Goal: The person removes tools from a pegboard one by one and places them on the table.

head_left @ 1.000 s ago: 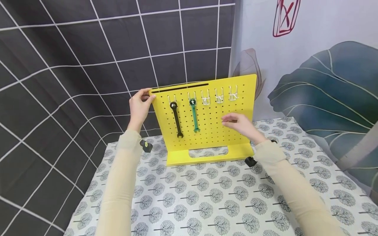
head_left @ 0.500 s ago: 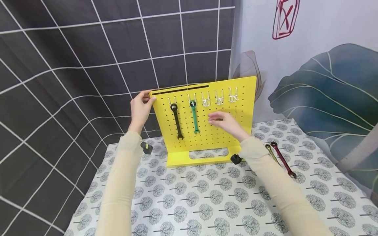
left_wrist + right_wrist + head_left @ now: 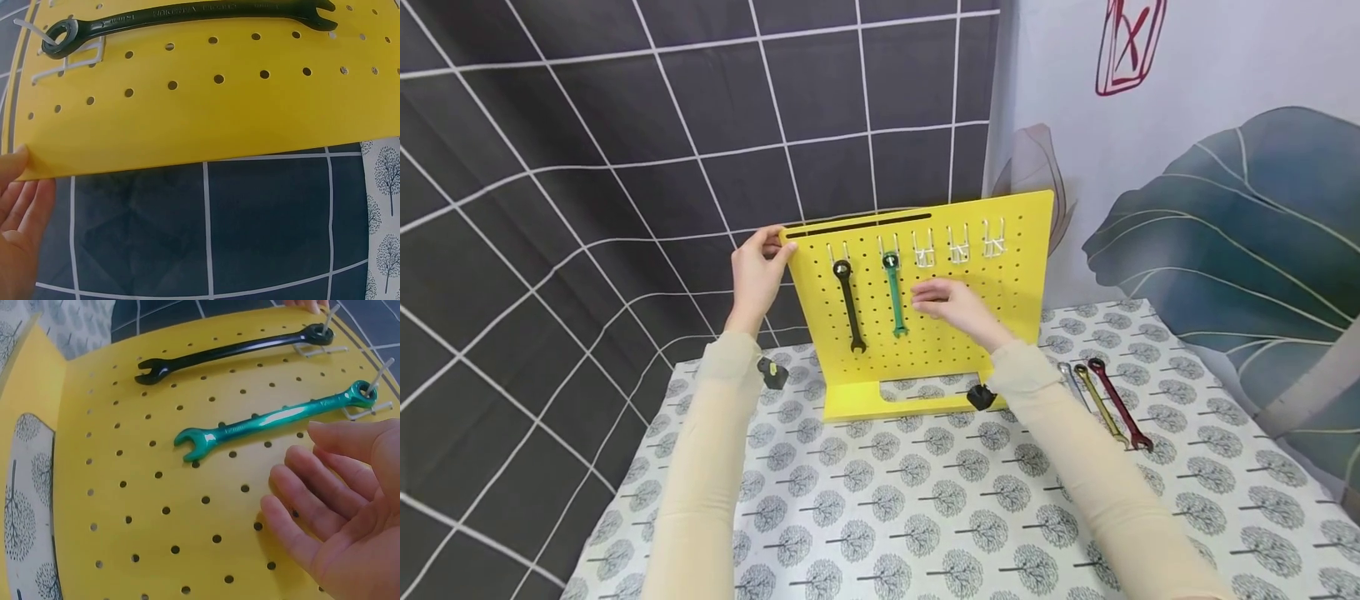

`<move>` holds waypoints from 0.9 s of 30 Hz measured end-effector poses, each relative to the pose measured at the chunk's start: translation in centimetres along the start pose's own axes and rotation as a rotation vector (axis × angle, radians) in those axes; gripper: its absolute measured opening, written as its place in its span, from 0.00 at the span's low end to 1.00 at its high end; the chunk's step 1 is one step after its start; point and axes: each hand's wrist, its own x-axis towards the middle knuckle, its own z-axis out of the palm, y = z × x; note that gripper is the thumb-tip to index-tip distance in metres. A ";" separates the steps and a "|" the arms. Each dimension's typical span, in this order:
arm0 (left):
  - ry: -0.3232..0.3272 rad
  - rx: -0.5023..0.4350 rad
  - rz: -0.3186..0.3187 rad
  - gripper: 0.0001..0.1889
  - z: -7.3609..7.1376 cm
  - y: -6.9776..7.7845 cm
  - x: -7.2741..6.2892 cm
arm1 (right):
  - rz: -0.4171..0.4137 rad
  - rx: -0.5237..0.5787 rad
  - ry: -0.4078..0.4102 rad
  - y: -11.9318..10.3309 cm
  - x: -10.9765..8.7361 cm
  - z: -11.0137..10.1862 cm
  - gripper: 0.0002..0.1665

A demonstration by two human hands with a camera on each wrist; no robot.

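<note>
Where a dark gridded cloth (image 3: 715,108) hangs behind, the left hand (image 3: 756,273) pinches the upper left corner of the yellow pegboard (image 3: 925,350) between thumb and fingers. Just to the right, a black wrench (image 3: 850,308) hangs by its ring end from a white hook (image 3: 35,32), forked end down. Next along, a green wrench (image 3: 896,302) hangs the same way from a second hook (image 3: 382,374). Beside its handle on the right, the right hand (image 3: 951,307) is gently curved and loosely spread, gripping nothing; whether it touches the board I cannot tell. Above it run three more hooks (image 3: 958,252). Farther right, on the tree-patterned tabletop (image 3: 880,500), a silver wrench (image 3: 1070,379), a yellow wrench (image 3: 1100,403) and a red wrench (image 3: 1117,402) lie side by side, the silver one partly behind the right sleeve (image 3: 1097,467). At the far right hangs a pale cloth with a large blue-green leaf (image 3: 1240,208).
</note>
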 end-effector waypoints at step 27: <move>0.000 -0.005 0.004 0.16 -0.2 0.1 -0.1 | 0.029 -0.059 0.014 -1.7 2.0 3.3 0.29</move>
